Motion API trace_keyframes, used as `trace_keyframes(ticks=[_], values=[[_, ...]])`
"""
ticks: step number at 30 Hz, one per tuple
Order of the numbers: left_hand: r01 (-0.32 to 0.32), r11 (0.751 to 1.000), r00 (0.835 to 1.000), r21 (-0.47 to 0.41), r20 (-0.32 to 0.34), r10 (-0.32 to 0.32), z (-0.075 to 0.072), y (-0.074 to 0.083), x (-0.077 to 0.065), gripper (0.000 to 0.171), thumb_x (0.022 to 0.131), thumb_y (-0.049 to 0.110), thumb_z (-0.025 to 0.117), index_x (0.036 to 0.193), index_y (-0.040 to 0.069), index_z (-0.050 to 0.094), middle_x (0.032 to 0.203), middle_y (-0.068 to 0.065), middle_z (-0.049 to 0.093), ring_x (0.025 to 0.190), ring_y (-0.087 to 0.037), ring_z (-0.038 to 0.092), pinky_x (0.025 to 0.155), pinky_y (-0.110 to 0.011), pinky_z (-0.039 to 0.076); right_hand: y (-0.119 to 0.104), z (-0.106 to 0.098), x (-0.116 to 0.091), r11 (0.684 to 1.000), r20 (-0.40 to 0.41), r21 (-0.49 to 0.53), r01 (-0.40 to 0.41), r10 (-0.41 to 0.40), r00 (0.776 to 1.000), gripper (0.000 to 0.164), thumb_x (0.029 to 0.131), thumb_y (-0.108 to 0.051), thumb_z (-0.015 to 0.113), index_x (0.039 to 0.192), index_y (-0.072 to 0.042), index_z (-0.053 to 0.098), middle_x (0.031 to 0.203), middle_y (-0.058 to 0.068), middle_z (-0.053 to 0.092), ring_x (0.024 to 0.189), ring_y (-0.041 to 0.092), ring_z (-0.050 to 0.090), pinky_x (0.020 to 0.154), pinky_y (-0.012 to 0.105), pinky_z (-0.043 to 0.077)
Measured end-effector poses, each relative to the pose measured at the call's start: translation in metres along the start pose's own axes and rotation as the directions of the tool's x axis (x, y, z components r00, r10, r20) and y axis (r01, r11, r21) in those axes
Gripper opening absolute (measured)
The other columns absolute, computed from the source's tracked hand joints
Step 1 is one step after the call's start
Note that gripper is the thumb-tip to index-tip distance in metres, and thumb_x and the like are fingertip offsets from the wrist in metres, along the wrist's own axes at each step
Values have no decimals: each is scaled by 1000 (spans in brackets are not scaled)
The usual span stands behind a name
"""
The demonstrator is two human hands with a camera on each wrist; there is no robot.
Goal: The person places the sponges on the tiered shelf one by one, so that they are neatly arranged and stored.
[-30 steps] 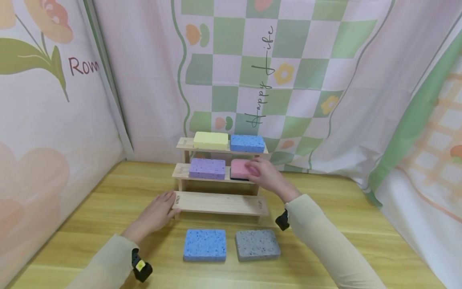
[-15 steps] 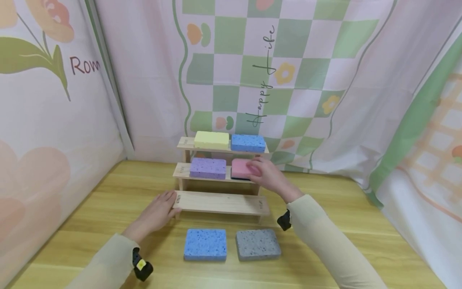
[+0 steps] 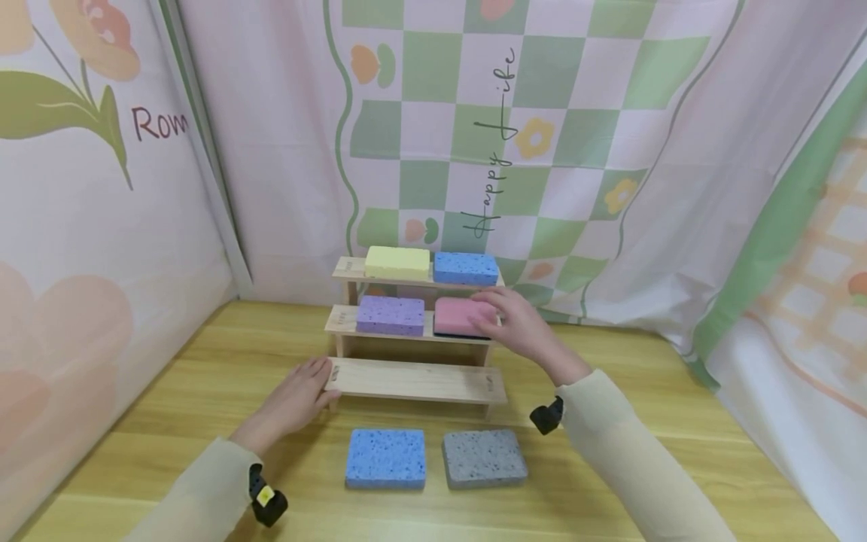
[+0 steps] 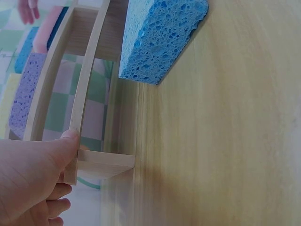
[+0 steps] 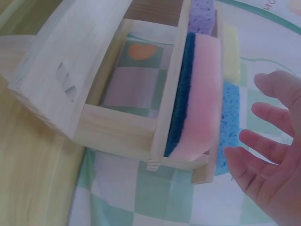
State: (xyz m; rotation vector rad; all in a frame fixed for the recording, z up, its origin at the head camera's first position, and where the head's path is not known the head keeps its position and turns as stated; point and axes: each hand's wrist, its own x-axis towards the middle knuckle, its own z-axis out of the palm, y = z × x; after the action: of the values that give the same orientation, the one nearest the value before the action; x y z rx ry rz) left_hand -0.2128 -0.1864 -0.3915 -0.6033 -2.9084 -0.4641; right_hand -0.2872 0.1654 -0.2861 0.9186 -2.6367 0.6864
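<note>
A three-step wooden display rack [image 3: 413, 379] stands on the table. My left hand [image 3: 298, 395] holds the left end of its lowest step; in the left wrist view the thumb [image 4: 69, 141] lies on the step's front edge. On the middle step sit a purple sponge [image 3: 390, 315] and a pink sponge [image 3: 455, 315] with a dark scouring layer underneath. My right hand [image 3: 521, 327] is just right of the pink sponge. In the right wrist view its fingers are spread and apart from the sponge. A yellow sponge [image 3: 397, 263] and a blue sponge [image 3: 465, 268] sit on the top step.
In front of the rack, a second blue sponge [image 3: 385, 459] and a grey sponge [image 3: 484, 458] lie side by side on the wooden table [image 3: 203, 369]. Patterned curtains [image 3: 433, 135] hang behind and at both sides.
My right hand has let go of the pink sponge and moved a little to the right, its fingers spreading. The left hand has stayed at the rack's lowest step.
</note>
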Motion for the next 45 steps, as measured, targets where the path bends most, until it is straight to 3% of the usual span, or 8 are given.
trace_keyframes(ticks=[3,6,10,17,26,29,36,45], values=[[-1,1000,1000,0,-2,1,1,0,0,59,95,27,52,133,-15,35,138,-32,31,126,-45,29,105,-54,21,-2,-3,-4,1000,-7,14,15,-15,1000,40,88,-20,64,123,-2,56,132,19,46,121,36,40,91,51,43],[0,1000,1000,2,-1,0,1,-1,0,59,95,27,51,133,-15,34,138,-31,31,127,-45,29,105,-54,21,-3,-5,-10,999,-20,24,48,-48,999,39,87,-14,65,122,0,56,132,19,46,116,35,44,75,43,52],[-1,1000,1000,6,3,1,1,-1,0,58,95,26,51,133,-15,35,138,-31,31,127,-45,28,105,-54,21,-4,-7,-20,997,-23,35,72,-71,997,40,86,-13,66,123,0,56,129,17,48,96,31,54,59,30,51],[11,1000,1000,1,11,-11,-1,-1,1,58,96,24,51,134,-15,33,139,-31,30,127,-45,28,105,-54,21,-9,-9,-40,998,16,65,21,-23,1000,41,87,-18,66,124,-4,56,129,19,47,64,12,53,57,26,49],[7,1000,1000,1,7,-7,0,-1,1,58,95,25,51,133,-15,34,139,-31,30,127,-45,28,105,-54,21,-10,0,-62,993,46,114,20,-26,999,41,85,-18,68,124,-9,57,125,11,52,68,11,55,59,23,51],[9,1000,1000,1,7,-9,0,-1,0,58,95,25,51,133,-15,34,139,-31,30,127,-45,28,105,-54,20,-8,5,-70,991,58,129,28,-36,998,40,85,-19,68,123,-10,58,124,9,54,78,11,56,60,22,51],[4,1000,1000,7,4,-4,0,-1,0,58,95,25,51,133,-15,34,138,-31,30,127,-45,29,105,-54,21,-2,17,-84,985,59,157,66,-76,995,40,84,-16,69,121,-6,58,124,13,53,90,23,57,58,21,51],[3,1000,1000,15,11,-3,2,-2,1,58,96,26,51,133,-15,34,139,-31,30,127,-45,28,105,-54,21,-1,27,-96,971,142,228,66,-100,985,44,85,-28,67,123,-7,57,127,14,51,104,31,53,61,22,51]])
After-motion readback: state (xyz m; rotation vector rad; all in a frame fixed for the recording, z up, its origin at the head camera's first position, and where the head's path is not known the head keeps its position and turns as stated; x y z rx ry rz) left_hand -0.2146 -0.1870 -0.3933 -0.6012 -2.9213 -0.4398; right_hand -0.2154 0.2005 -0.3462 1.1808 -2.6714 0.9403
